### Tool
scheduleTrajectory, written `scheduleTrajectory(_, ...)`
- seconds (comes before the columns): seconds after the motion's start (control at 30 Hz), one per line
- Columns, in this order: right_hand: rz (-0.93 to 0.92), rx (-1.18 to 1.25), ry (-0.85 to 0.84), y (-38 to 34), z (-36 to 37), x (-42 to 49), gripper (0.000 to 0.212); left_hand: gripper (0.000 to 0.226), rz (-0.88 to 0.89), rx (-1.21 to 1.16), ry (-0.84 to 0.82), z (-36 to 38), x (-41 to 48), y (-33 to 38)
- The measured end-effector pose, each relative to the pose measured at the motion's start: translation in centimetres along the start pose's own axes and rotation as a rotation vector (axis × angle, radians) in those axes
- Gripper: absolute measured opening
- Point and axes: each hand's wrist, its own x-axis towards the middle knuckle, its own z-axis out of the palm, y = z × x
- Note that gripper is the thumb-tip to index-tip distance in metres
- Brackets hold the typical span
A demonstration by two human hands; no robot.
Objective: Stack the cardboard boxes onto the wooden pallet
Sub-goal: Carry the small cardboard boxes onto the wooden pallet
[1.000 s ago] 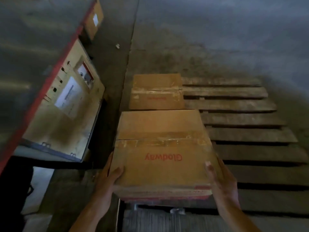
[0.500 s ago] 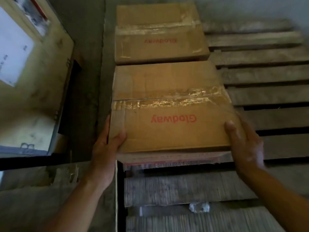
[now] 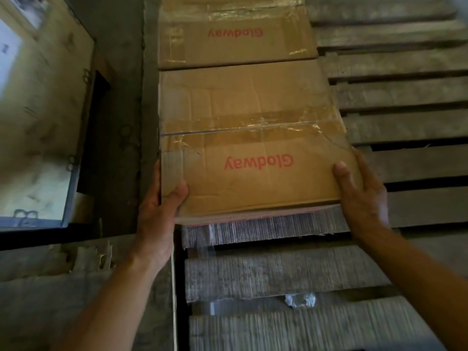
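A brown cardboard box (image 3: 248, 138) with a taped seam and red "Glodway" print lies on the left side of the wooden pallet (image 3: 405, 127). My left hand (image 3: 159, 214) grips its near left corner, thumb on top. My right hand (image 3: 359, 198) grips the near right corner, thumb on the lid and fingers down the side. A second box of the same kind (image 3: 235, 34) lies on the pallet just beyond, and the two boxes' edges meet.
A large pale crate or cabinet (image 3: 38, 117) stands to the left across a strip of concrete floor (image 3: 121, 122). Bare pallet slats with gaps (image 3: 304, 274) run to the right and in front of me. A crumpled scrap of tape (image 3: 300, 300) lies between the near slats.
The box has come down and forward onto the pallet until it meets the far box. My view has dropped closer. Both hands keep their hold on the near corners.
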Motion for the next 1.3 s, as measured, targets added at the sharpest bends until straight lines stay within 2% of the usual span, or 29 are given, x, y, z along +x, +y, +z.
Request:
scheduleTrajectory(0.3, 0.031, 0.02, -0.034, 0.2, -0.2, -0.5, 0.069, 0.057, -0.015, 0.048, 0.047, 0.4, -0.7, 0.0)
scheduleTrajectory(0.53, 0.069, -0.091, -0.089, 0.0, -0.9, -0.1, 0.069, 0.056, -0.028, 0.204, 0.085, 0.6, -1.1, 0.9)
scheduleTrajectory(0.6, 0.06, -0.167, -0.117, -0.5, -1.3, -0.1, 0.068, 0.052, -0.013, 0.328, 0.108, 1.1, -1.6, 1.6)
scheduleTrajectory(0.7, 0.024, -0.322, -0.153, -1.7, -2.9, -0.6, 0.069, 0.054, 0.052, 0.638, 0.219, 2.3, -3.0, 3.4)
scheduleTrajectory(0.8, -0.054, -0.442, -0.038, -2.4, -6.9, -1.5, 0.067, 0.054, 0.214, 0.868, 0.349, 4.3, -5.1, 5.8)
scheduleTrajectory(0.9, -0.185, -0.563, 0.057, -3.3, -12.8, -2.3, 0.06, 0.041, 0.469, 1.089, 0.279, 7.9, -7.0, 8.7)
scheduleTrajectory(1.07, -0.283, -0.659, 0.19, -2.3, -26.7, -3.7, 0.054, 0.052, 0.58, 1.263, 0.134, 20.5, -10.6, 11.7)
scheduleTrajectory(1.2, -0.215, -0.631, 0.326, 1.2, -40.4, -5.4, 0.057, 0.037, 0.754, 1.287, -0.159, 34.1, -14.3, 11.1)
scheduleTrajectory(1.3, -0.125, -0.628, 0.461, 5.9, -51.0, -7.6, 0.059, 0.047, 0.876, 1.308, -0.352, 45.4, -18.1, 9.6)
